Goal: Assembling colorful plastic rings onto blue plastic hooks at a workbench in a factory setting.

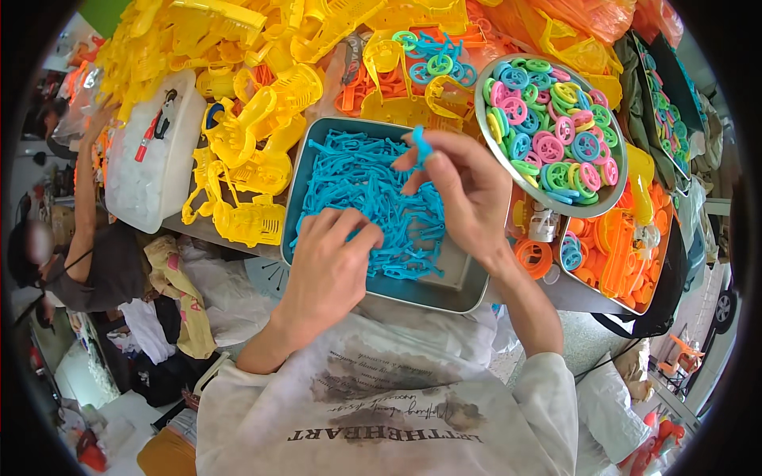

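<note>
A rectangular metal tray (464,295) in front of me holds a heap of small blue plastic parts (349,170). Over the tray's right side, my right hand (468,190) pinches one blue plastic piece (421,144) upright between thumb and forefinger. My left hand (329,250) reaches down into the heap at the near left, its fingers curled and closed. What its fingertips hold, if anything, is hidden among the blue parts. Bare metal shows at the tray's near right corner.
A round metal bowl (481,119) of colourful small wheels stands to the right, above a bin of orange parts (587,274). Yellow plastic parts (262,151) pile up at the back left, beside a white tub (131,194). A co-worker's arm (84,190) reaches in at far left.
</note>
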A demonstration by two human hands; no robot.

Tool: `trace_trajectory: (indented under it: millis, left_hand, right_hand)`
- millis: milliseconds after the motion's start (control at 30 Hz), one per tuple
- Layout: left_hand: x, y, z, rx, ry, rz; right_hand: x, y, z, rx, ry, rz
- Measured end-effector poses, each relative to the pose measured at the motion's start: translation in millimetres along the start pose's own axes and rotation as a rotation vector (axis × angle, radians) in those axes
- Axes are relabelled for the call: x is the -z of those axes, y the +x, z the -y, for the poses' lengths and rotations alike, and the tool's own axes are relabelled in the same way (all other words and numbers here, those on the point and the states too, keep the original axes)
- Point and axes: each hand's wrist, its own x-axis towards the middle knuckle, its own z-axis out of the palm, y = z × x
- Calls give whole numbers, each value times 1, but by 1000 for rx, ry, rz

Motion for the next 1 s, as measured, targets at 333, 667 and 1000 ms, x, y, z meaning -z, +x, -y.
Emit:
trace_trajectory:
  millis: [333,667,1000]
  left_hand:
    - [-7,25,-8,119,-68,-263]
    - [-13,14,-3,23,-98,-1]
    - [-11,20,6,-37,-52,4]
  right_hand:
    - [16,-5,9,682,-437,-186]
    - [20,-12,13,703,-275,-395]
    - [26,-8,10,806,-307,-355]
